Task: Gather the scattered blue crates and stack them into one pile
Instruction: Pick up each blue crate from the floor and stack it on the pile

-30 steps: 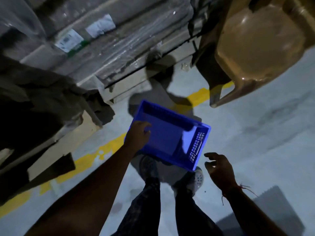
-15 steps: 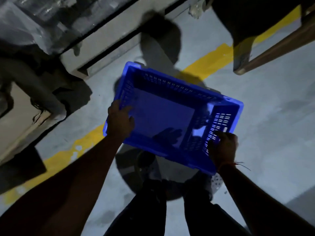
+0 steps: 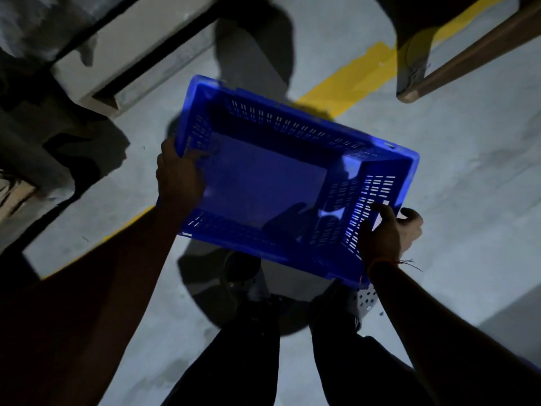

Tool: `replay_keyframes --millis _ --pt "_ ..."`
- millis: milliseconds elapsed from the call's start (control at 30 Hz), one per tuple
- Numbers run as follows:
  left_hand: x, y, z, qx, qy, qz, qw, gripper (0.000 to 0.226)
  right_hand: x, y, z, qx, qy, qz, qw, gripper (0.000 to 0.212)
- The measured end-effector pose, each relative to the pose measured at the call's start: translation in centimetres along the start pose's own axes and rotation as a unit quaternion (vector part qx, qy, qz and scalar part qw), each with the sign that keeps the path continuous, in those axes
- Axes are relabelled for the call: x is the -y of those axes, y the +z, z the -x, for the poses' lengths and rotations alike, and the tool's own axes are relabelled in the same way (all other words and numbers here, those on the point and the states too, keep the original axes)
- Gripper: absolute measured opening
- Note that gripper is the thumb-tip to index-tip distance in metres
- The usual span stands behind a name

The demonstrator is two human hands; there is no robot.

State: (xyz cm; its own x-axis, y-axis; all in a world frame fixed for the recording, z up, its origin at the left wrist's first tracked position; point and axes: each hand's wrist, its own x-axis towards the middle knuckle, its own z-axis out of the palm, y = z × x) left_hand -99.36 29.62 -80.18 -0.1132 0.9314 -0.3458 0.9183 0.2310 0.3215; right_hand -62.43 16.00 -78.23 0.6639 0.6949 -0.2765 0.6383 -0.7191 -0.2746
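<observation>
The slotted rectangular plastic crate (image 3: 272, 183) is a vivid blue, its walls patterned with rows of short vertical slits that glow pale where light passes through at the right end. The smooth concrete floor (image 3: 468, 200) is pale grey, crossed by a painted yellow stripe (image 3: 348, 89). A thin reddish-orange thread band (image 3: 380, 262) circles the right wrist. The trousers (image 3: 254, 361) are dark, nearly black. The perforated shoe (image 3: 364, 300) is whitish grey, dotted with small round holes. The chair leg (image 3: 468, 60) is brown.

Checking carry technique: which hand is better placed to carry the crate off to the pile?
Neither alone: left hand and right hand each grip opposite short walls of the crate, so probably both.
</observation>
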Motion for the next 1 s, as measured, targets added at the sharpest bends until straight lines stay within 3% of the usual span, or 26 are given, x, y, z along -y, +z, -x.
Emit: replay_keyframes --millis 200,367,467,633,767,867,1000 --pt "1.7 -0.6 -0.7 0.051 0.013 -0.019 0.998 0.034 -2.1 1.3 -2.4 0.127 0.044 -0.029 0.991 0.041" --pt "1.3 -3.0 0.0 0.091 0.086 -0.01 0.992 0.031 -2.8 -0.1 -3.3 0.133 -0.001 -0.012 0.991 0.032" --pt "0.1 -5.1 2.1 0.082 0.07 -0.017 0.994 0.027 -2.5 -3.7 -3.4 0.124 -0.017 -0.014 0.992 0.027" --pt "-5.1 -11.2 6.7 0.092 0.085 0.013 0.992 0.033 -3.6 -13.5 -2.6 0.119 -0.057 0.019 0.991 0.028" --pt "-12.0 -17.7 10.1 0.123 0.092 0.029 0.988 0.035 -5.2 -24.0 -1.2 0.13 -0.031 -0.011 0.991 0.029" --pt "-18.6 -22.7 12.7 0.108 0.107 0.023 0.988 0.022 -6.9 -32.6 -0.4 0.123 0.022 -0.086 0.988 0.021" --pt "-29.1 -30.0 16.9 0.072 0.158 0.025 0.984 0.01 -10.3 -45.0 1.2 0.066 0.002 -0.064 0.996 0.016"
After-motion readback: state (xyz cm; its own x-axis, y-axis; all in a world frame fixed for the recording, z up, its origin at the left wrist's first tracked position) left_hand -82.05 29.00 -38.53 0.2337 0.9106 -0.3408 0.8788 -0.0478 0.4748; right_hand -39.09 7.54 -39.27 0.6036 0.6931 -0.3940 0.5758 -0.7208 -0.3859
